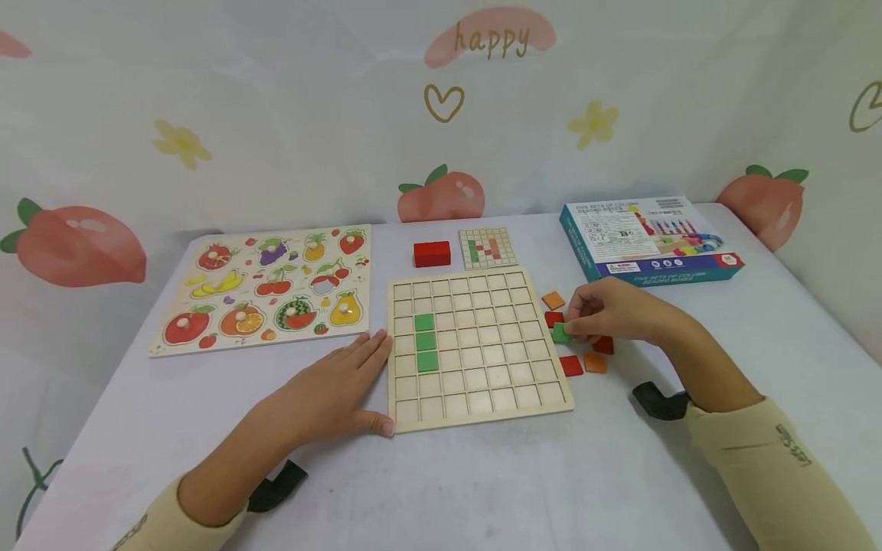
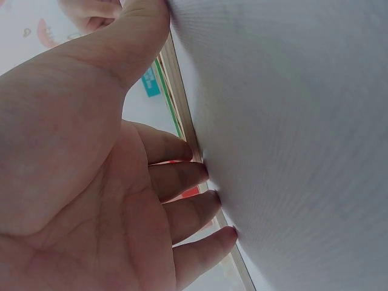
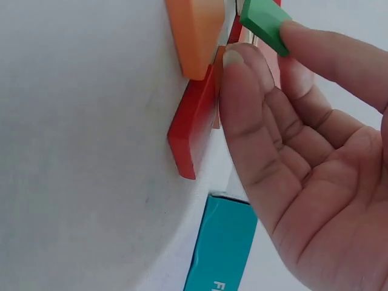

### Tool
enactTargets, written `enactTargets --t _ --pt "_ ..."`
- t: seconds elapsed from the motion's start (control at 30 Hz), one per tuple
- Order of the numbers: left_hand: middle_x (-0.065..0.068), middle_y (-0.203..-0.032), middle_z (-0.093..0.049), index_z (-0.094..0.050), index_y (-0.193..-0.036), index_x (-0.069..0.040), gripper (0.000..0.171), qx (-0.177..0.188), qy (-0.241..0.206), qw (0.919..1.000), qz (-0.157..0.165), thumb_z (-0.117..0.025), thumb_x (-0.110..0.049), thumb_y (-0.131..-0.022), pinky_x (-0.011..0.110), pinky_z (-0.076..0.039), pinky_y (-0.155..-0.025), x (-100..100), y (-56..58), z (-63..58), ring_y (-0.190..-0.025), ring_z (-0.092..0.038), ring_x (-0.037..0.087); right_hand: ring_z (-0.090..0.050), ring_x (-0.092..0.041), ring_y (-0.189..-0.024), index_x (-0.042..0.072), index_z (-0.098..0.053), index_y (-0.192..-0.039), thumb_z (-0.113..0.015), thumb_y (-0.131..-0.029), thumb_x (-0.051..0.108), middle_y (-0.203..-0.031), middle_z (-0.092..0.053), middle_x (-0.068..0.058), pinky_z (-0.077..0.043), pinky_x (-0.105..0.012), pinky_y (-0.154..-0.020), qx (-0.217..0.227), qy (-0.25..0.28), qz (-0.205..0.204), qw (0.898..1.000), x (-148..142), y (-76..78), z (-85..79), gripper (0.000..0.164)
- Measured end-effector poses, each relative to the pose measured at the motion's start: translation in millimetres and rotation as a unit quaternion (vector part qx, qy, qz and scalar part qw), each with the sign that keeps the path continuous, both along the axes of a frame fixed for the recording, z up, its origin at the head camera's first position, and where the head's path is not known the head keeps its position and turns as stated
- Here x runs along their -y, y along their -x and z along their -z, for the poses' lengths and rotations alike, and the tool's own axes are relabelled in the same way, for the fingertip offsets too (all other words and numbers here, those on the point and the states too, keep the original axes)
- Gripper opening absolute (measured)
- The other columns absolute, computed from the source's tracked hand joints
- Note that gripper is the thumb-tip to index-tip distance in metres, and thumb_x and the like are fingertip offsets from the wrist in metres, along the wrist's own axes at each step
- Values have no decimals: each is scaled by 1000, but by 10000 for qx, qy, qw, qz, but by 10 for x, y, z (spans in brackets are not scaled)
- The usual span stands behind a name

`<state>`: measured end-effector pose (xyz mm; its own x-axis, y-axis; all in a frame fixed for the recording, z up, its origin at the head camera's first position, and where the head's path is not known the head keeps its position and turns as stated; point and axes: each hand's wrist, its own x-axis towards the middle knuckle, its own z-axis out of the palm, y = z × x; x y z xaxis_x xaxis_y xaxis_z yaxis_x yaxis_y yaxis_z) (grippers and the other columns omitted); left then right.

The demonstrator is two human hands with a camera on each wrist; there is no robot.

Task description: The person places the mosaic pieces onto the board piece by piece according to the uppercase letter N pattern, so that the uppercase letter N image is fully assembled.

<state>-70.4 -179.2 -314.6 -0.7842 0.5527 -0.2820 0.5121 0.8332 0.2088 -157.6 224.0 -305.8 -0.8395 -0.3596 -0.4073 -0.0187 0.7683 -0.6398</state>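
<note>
A wooden grid board (image 1: 480, 380) lies flat in the middle of the head view. Three green tiles (image 1: 426, 341) form a column in its second column of squares. My left hand (image 1: 336, 389) rests along the board's left edge, fingers extended, thumb at the near corner. In the left wrist view its fingertips (image 2: 212, 199) meet the board's side. To the right of the board, my right hand (image 1: 612, 312) pinches another green tile (image 3: 265, 25) between thumb and fingers. Red tiles (image 1: 571, 366) and orange tiles (image 1: 596, 362) lie loose around and below that hand.
Beyond the board lie a small pattern card (image 1: 488, 249) and a red block (image 1: 432, 254). A fruit puzzle board (image 1: 237, 295) is at the back left. A teal and blue game box (image 1: 613, 237) sits at the back right, close to the right hand.
</note>
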Motion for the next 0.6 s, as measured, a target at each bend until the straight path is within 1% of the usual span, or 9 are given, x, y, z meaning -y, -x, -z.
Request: enactTargets --t 0.1,0.23,0.4,0.6 --pt "18 -164 -20 -22 -158 1 113 12 2 10000 0 -67 -69 -81 53 -27 -116 0 -2 1 -149 -19 38 -64 -22 -80 6 -66 -97 -75 -92 22 -85 -69 -4 -55 -33 -74 -15 214 31 9998 0 -14 -6 19" --pt "18 -164 -20 -22 -158 1 114 -5 40 10000 13 -66 -70 -81 53 -27 -116 2 3 -7 -149 -19 38 -66 -23 -80 4 -68 -101 -73 -93 18 -89 -71 -6 -57 -32 -74 -16 636 83 9979 7 -28 -1 18" --pt "17 -164 -19 -22 -158 0 114 20 69 10000 -4 -66 -71 -81 53 -27 -116 -7 9 -5 -150 -18 37 -68 -26 -77 1 -68 -103 -73 -93 16 -90 -72 -9 -59 -32 -70 169 1074 183 9939 47 -51 7 19" --pt "18 -164 -19 -22 -158 1 114 44 73 10000 -25 -66 -70 -80 53 -27 -116 -9 8 10 -150 -18 38 -69 -27 -74 -1 -68 -102 -74 -92 14 -89 -72 -11 -60 -32 -68 287 1345 107 9904 140 -49 21 19"
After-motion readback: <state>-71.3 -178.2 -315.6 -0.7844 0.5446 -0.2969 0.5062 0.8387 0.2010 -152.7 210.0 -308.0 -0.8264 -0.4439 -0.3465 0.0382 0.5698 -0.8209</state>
